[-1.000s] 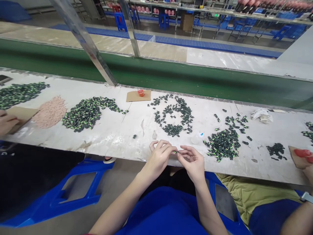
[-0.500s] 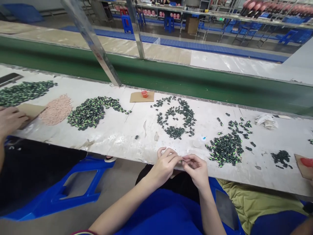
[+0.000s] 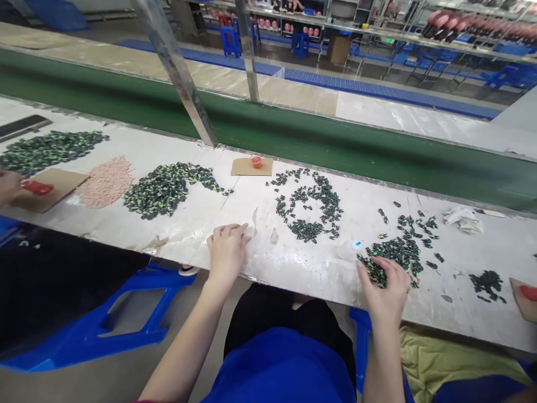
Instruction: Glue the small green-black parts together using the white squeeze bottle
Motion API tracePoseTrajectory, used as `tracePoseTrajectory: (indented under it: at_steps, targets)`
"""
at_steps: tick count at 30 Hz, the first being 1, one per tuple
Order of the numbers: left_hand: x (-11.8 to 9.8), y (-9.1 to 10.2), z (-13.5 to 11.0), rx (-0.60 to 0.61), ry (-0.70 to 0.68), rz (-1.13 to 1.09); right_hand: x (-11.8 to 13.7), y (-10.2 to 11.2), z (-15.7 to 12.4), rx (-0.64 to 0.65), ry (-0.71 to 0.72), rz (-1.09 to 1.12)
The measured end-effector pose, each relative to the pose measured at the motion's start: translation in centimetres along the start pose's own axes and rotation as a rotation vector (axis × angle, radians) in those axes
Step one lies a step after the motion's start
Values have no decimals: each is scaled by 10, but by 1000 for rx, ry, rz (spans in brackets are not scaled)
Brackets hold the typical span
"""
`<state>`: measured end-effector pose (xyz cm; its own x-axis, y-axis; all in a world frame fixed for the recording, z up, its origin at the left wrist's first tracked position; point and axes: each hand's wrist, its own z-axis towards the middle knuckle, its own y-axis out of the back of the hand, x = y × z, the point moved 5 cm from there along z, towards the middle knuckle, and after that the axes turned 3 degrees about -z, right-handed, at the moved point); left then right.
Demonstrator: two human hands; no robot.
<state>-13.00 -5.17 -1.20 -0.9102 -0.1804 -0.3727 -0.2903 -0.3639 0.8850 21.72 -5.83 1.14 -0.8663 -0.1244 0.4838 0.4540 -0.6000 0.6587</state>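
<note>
My left hand (image 3: 227, 252) rests on the white tabletop with its fingers curled down and the thumb close to them. Whatever lies under its fingertips is hidden. My right hand (image 3: 388, 288) is over the near edge of a pile of small black pieces with bright green marks (image 3: 398, 249). Its thumb and fingers are apart, touching or just above the pieces. Between the hands, farther back, small plain dark pieces (image 3: 308, 229) lie in a loose ring. A small clear plastic item with a blue tip (image 3: 349, 250) sits left of the right hand's pile.
A red cup (image 3: 256, 162) stands on cardboard (image 3: 241, 167). Leftward lie a black-and-green pile (image 3: 157, 193), a pink pile (image 3: 107, 182) and another person's hand (image 3: 8, 187). A dark heap (image 3: 485, 282) and crumpled white paper (image 3: 464, 219) are at right. A metal post (image 3: 184, 84) rises behind.
My hands were together at the table edge, fingers meeting around a tiny piece. They have parted: the left went left to where a lone dark piece lay, the right to the black-and-green pile.
</note>
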Motion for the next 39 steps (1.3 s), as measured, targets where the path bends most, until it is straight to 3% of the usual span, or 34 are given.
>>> tracePoseTrajectory:
  at_steps: [4,7,10,13,16,20,23,26,32,39]
  targets:
    - [13,-10,0,32,-78,-91,12,-31,-7,95,48,-54]
    - [12,-13,-3,43,-109,-227,17,-41,-9,103,17,-19]
    - [-7,-15,-10,103,-153,-527,23,-41,-9,146,-52,134]
    - [-38,-20,-24,233,-186,-825,27,-42,-15,252,-241,399]
    - [-66,-30,-39,345,-219,-966,31,-44,-23,317,-406,671]
    - [-79,-37,-48,251,-303,-920,28,-47,-29,243,-557,911]
    - [-72,-40,-49,176,-315,-819,25,-55,-34,195,-686,997]
    - [-63,-41,-50,201,-267,-776,25,-62,-39,199,-750,997]
    - [-63,-38,-51,237,-229,-790,38,-62,-36,307,-609,869]
    - [-63,-42,-53,236,-146,-831,44,-55,-31,276,-551,641]
